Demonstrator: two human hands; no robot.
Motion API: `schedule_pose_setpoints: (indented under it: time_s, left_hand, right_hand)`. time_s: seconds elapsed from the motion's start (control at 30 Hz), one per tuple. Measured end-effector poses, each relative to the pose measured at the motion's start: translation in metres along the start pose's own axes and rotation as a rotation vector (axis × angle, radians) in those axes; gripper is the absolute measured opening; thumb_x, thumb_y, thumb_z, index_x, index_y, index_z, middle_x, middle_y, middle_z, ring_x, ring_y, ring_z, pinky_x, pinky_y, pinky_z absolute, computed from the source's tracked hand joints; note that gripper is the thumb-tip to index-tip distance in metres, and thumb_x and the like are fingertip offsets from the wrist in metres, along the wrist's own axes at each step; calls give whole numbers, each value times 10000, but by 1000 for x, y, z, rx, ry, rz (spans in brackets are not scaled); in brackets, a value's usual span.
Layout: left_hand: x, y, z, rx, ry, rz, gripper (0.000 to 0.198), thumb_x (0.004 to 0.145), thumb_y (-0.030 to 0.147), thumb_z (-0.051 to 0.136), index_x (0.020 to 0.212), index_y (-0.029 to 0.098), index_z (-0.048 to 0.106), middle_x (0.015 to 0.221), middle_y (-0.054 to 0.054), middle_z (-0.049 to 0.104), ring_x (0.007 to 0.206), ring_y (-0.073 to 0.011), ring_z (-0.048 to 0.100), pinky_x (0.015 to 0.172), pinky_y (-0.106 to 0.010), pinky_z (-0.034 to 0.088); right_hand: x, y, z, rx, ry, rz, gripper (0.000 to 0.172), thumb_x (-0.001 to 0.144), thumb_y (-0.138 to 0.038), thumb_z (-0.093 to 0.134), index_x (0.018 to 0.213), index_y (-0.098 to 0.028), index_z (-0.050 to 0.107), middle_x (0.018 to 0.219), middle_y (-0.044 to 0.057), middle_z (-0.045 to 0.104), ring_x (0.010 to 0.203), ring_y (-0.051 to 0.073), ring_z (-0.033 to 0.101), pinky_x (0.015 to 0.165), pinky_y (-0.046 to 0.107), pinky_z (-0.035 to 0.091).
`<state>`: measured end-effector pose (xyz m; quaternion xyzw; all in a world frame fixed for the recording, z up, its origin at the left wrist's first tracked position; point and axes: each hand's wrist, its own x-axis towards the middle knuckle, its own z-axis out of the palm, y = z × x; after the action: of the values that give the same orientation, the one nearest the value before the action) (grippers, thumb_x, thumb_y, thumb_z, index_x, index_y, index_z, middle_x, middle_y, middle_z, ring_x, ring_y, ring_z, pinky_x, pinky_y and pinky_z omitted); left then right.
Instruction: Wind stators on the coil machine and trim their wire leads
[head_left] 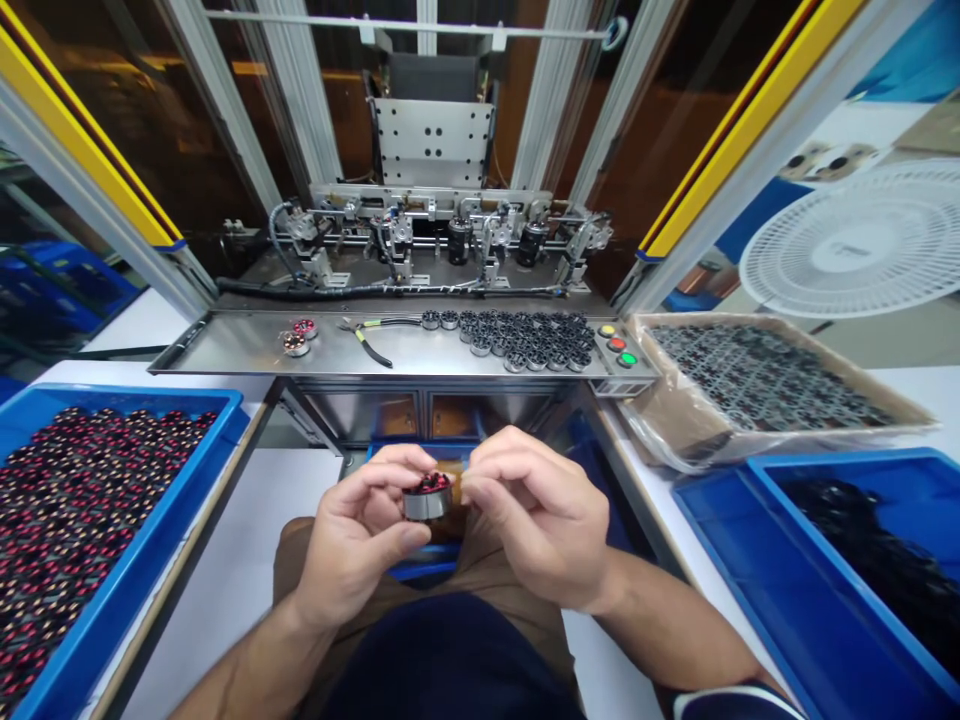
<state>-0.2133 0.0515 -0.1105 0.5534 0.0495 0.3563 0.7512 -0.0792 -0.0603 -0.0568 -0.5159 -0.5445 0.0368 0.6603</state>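
Observation:
Above my lap, my left hand [349, 535] grips a small round motor stator [428, 503] between thumb and fingers. It has a smooth silver rim and red windings on top. Just to its right, my right hand [544, 515] is closed in a pinch, thumb against forefinger. Whatever lies between those fingertips is too small or hidden to make out. On the metal ledge ahead, two wound stators [295, 343] sit at the left, beside cutting pliers [369, 340] with black and yellow handles.
Many dark, unwound cores [525, 338] crowd the ledge near a button panel [618, 345]. Behind stands a winding machine [431, 240]. A blue tray [187, 470] of wound stators is left; a lined carton [697, 440], a blue bin [739, 570] and a fan [847, 240] are right.

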Motion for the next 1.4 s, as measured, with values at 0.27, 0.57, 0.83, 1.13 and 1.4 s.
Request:
schedule_pose_setpoints:
  time_s: [0.27, 0.57, 0.83, 1.13, 1.4]
  left_hand:
    - [9, 2, -4, -143, -2, -33, 291, 723, 116, 791, 945, 288, 716, 1180, -27, 676, 1050, -207, 698, 895, -311, 559]
    - [10, 8, -4, -112, 0, -4, 267, 697, 145, 818, 911, 280, 732, 1130, -36, 715, 1050, -216, 699, 842, -316, 590]
    - [4, 12, -12, 201, -47, 170, 459, 639, 151, 852, 1056, 289, 718, 1272, -95, 652, 1331, -304, 494, 1065, -457, 449]
    - [-6, 32, -14, 562, -133, -113, 511, 689, 404, 815, 1171, 283, 695, 1089, -51, 719, 984, -220, 658, 869, -263, 510]
    - [-8, 25, -11, 619, -33, -13, 450, 714, 170, 792, 1146, 264, 715, 1088, -69, 712, 999, -224, 649, 855, -277, 531]
  right_hand:
    - [-30, -1, 28, 565, -75, 698, 262, 831, -338, 707, 690, -140, 609, 585, -9, 594, 486, 74, 528, 481, 190, 440]
    - [-41, 21, 32, 990, -126, 778, 480, 800, -587, 675, 874, -113, 687, 770, 71, 666, 658, 153, 660, 552, 250, 537]
    - [-36, 25, 30, 867, -214, 698, 387, 817, -507, 699, 941, -141, 689, 846, 56, 646, 755, 142, 614, 705, 260, 512]
    - [-34, 24, 11, -202, -101, -147, 482, 796, -138, 722, 1252, -191, 574, 1037, 121, 653, 958, 221, 641, 801, 359, 555]
    - [-32, 22, 3, -35, -140, -85, 477, 775, -212, 742, 1227, -185, 593, 1032, 120, 627, 933, 232, 624, 771, 384, 557]
